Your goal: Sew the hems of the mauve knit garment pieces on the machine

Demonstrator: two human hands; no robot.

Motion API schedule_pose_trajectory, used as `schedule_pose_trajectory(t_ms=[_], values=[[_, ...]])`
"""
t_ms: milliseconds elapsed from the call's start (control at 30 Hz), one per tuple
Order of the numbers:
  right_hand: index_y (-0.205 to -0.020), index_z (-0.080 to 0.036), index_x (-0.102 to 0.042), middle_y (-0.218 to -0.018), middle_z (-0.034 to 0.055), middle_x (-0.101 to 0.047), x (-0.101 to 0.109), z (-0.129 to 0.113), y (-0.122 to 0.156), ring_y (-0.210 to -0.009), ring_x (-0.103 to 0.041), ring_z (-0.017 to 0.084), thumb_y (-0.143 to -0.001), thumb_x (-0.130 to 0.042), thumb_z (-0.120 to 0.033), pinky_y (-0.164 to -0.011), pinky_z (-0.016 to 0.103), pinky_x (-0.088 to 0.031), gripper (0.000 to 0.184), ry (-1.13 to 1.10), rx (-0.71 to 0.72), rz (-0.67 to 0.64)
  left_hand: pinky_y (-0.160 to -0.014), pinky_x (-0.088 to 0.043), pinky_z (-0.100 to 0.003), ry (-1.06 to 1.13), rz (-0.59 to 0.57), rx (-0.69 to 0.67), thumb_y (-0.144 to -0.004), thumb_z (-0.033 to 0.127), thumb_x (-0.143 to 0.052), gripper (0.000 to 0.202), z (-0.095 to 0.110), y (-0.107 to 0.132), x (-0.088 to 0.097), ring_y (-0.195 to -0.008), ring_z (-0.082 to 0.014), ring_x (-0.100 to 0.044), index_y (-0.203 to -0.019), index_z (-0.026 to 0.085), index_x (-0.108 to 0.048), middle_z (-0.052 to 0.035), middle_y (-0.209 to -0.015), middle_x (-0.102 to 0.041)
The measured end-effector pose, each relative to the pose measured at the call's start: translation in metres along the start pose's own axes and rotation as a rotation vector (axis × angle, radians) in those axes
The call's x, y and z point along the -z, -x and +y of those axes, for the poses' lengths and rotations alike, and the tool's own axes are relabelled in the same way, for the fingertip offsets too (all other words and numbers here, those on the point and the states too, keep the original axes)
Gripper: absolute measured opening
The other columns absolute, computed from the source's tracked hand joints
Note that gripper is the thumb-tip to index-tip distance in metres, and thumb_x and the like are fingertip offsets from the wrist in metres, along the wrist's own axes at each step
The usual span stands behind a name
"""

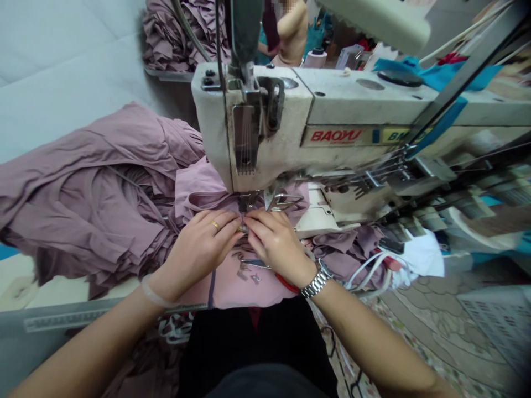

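My left hand (209,237) and my right hand (274,240) meet just in front of the sewing machine's (269,132) presser foot (245,202). Their fingers are closed and bent, the fingertips nearly touching, pinching mauve fabric (203,188) at the needle area. Most of the gripped edge is hidden beneath the fingers. Below my hands, scissors (256,263) with red handles lie on a pink surface (236,290), partly under my right wrist. Several small metal pieces (249,275) are beside them.
A large heap of mauve cloth pieces (95,188) covers the left side. More cloth (352,249) and a white face mask (423,254) sit to the right. Behind the machine are a thread cone (315,58), another cloth pile (182,36) and a person (292,33).
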State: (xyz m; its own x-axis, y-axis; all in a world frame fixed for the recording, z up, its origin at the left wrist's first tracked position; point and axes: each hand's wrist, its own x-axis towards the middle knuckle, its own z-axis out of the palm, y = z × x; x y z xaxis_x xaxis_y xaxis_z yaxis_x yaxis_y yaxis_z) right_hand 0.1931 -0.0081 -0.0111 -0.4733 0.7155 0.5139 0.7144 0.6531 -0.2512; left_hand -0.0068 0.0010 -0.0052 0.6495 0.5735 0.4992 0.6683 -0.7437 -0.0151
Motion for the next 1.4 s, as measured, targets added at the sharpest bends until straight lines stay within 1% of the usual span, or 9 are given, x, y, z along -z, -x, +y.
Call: schedule_pose_trajectory(t_ms=[200,400,633,900,1100,1200,1300,1333,1400], values=[[-0.116,-0.012,-0.064,-0.113,0.0104,-0.067,-0.001,0.005,-0.005,-0.102,-0.058,0.023,-0.094,-0.049,-0.017,-0.089,0.04,-0.049,0.027,-0.009,-0.037,-0.033,-0.093,-0.049,-0.039,-0.004,-0.012,0.005,-0.094,0.027,-0.055,0.028,-0.004,-0.006,0.0,-0.102,-0.0238,-0.061,-0.115,0.011,-0.064,-0.0098,-0.115,-0.067],[-0.107,-0.013,-0.068,-0.103,0.0097,-0.07,-0.001,0.01,-0.01,-0.094,-0.061,0.022,-0.094,-0.051,-0.016,-0.087,0.038,-0.05,0.021,-0.01,-0.041,-0.04,-0.092,-0.051,-0.04,0.005,0.005,0.007,-0.094,0.026,-0.056,0.028,-0.005,-0.004,-0.002,-0.103,-0.0244,-0.062,-0.115,0.01,-0.065,-0.0107,-0.118,-0.066],[-0.113,-0.012,-0.066,-0.105,0.011,-0.069,-0.002,0.011,-0.009,-0.095,-0.061,0.023,-0.094,-0.051,-0.016,-0.088,0.039,-0.05,0.025,-0.002,-0.061,-0.042,-0.088,-0.052,-0.041,-0.049,0.014,0.042,-0.095,0.026,-0.053,0.029,0.003,-0.006,0.001,-0.102,-0.0255,-0.062,-0.115,0.009,-0.064,-0.0122,-0.116,-0.066],[-0.121,-0.013,-0.062,-0.119,0.0109,-0.065,0.007,0.005,-0.004,-0.105,-0.058,0.023,-0.097,-0.044,-0.015,-0.088,0.04,-0.049,0.03,0.065,-0.014,-0.089,-0.083,-0.053,-0.042,-0.132,0.006,0.035,-0.093,0.022,-0.054,0.027,0.009,-0.009,0.003,-0.096,-0.027,-0.064,-0.112,0.007,-0.066,-0.0125,-0.109,-0.068],[-0.12,-0.002,-0.061,-0.119,0.0205,-0.063,0.006,-0.004,-0.005,-0.103,-0.058,0.028,-0.095,-0.041,-0.007,-0.086,0.043,-0.051,0.032,0.278,0.128,-0.151,-0.086,-0.053,-0.041,-0.124,0.005,-0.032,-0.093,0.016,-0.051,0.023,0.013,-0.011,0.001,-0.099,-0.0273,-0.064,-0.109,0.007,-0.064,-0.0148,-0.109,-0.068],[-0.12,-0.002,-0.06,-0.119,0.0202,-0.063,0.013,0.005,0.001,-0.108,-0.058,0.026,-0.095,-0.04,-0.006,-0.087,0.04,-0.052,0.032,0.249,0.227,-0.157,-0.085,-0.053,-0.037,-0.043,0.016,0.049,-0.094,0.021,-0.051,0.024,0.0,-0.007,0.012,-0.098,-0.0248,-0.064,-0.112,0.01,-0.062,-0.0144,-0.11,-0.066],[-0.119,-0.009,-0.06,-0.116,0.0147,-0.065,0.026,0.027,0.003,-0.102,-0.06,0.023,-0.095,-0.041,-0.008,-0.086,0.039,-0.052,0.031,0.135,0.173,-0.134,-0.074,-0.054,-0.034,-0.073,0.043,0.373,-0.089,0.039,-0.061,0.045,-0.033,-0.007,0.023,-0.09,-0.0253,-0.066,-0.125,0.013,-0.056,-0.0166,-0.111,-0.063],[-0.117,-0.011,-0.062,-0.112,0.0135,-0.066,0.03,0.036,0.001,-0.1,-0.06,0.022,-0.095,-0.042,-0.01,-0.086,0.039,-0.052,0.03,0.1,0.121,-0.121,-0.07,-0.054,-0.034,-0.086,0.007,0.468,-0.085,0.043,-0.064,0.053,-0.047,-0.011,0.023,-0.084,-0.0252,-0.066,-0.127,0.013,-0.055,-0.0163,-0.107,-0.064],[-0.105,-0.013,-0.065,-0.1,0.0112,-0.068,0.034,0.057,-0.008,-0.093,-0.061,0.022,-0.095,-0.044,-0.015,-0.084,0.039,-0.052,0.023,0.062,0.024,-0.111,-0.065,-0.052,-0.03,0.015,-0.162,0.466,-0.087,0.041,-0.058,0.039,-0.075,-0.027,0.017,-0.074,-0.0208,-0.066,-0.114,0.013,-0.062,-0.01,-0.091,-0.069]])
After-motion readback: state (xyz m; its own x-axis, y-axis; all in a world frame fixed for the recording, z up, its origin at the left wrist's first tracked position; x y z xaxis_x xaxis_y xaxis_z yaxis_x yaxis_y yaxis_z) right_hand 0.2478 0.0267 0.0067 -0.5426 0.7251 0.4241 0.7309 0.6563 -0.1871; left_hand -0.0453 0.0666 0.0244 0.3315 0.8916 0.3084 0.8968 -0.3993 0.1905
